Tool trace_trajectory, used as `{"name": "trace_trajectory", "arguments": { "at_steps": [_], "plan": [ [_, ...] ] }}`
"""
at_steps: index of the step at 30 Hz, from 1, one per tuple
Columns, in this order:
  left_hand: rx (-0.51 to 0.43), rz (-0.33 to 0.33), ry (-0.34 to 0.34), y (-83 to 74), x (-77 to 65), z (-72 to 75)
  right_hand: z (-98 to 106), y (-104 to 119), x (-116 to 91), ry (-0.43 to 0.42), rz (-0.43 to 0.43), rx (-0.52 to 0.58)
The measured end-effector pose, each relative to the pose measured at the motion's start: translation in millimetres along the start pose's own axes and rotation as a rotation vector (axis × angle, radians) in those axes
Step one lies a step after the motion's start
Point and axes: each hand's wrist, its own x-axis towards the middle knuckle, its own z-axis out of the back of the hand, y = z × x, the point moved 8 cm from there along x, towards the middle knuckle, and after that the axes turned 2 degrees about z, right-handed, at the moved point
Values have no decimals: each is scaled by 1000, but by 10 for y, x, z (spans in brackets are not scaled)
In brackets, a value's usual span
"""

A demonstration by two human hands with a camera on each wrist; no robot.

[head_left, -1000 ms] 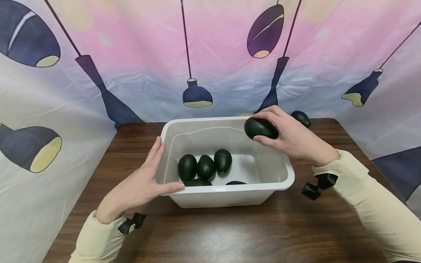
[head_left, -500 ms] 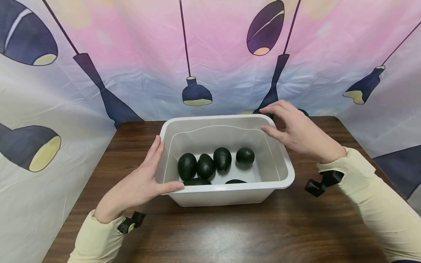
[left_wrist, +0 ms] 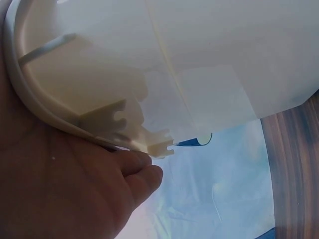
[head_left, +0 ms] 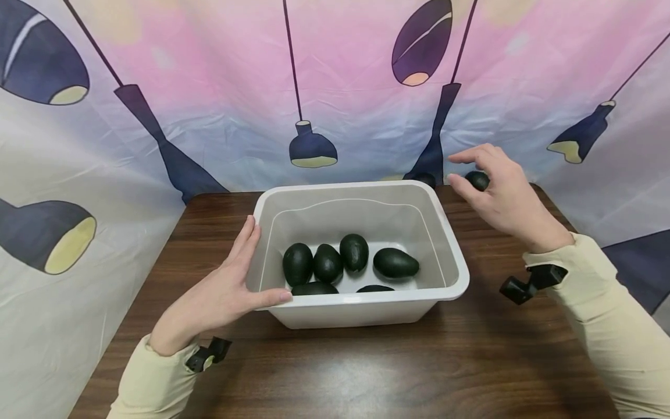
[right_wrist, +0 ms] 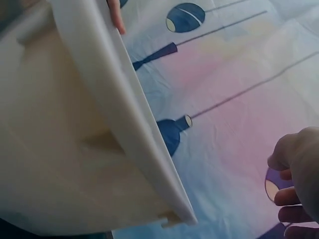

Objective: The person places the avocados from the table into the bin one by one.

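A pale grey plastic bin stands mid-table with several dark green avocados inside; one of these avocados lies on its side at the right. The front rim partly hides two of them. Along the bin's left rim rests my left hand, fingers straight and thumb over the front corner; the left wrist view has that hand against the bin's outside. Beyond the bin's right side, my right hand hovers empty with thumb and fingers spread. Just behind it is another avocado, partly covered by the hand.
One more dark avocado shows just past the bin's back right corner, mostly hidden. The brown wooden table ends at a fabric backdrop printed with lamps, hanging close behind. Bare wood lies in front of the bin.
My right hand has let go of an avocado, which dropped into the bin and rolled onto its side. That hand has since moved right and back. My left hand has stayed put.
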Motion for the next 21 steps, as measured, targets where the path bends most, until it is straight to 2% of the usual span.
{"name": "trace_trajectory", "arguments": {
  "at_steps": [6,10,12,17,21],
  "plan": [
    [6,11,-2,1,-47,18,142,-230,-43,-127,-63,-13],
    [10,22,-3,-8,-60,18,168,-509,-59,-198,-153,-9],
    [18,29,-3,-19,-66,14,66,-705,-109,-180,-229,6],
    [9,24,14,-91,-43,-17,-296,-1256,-371,-47,-436,31],
    [-13,10,31,-154,-17,-58,-432,-1668,-559,25,-554,26]
  ]
}}
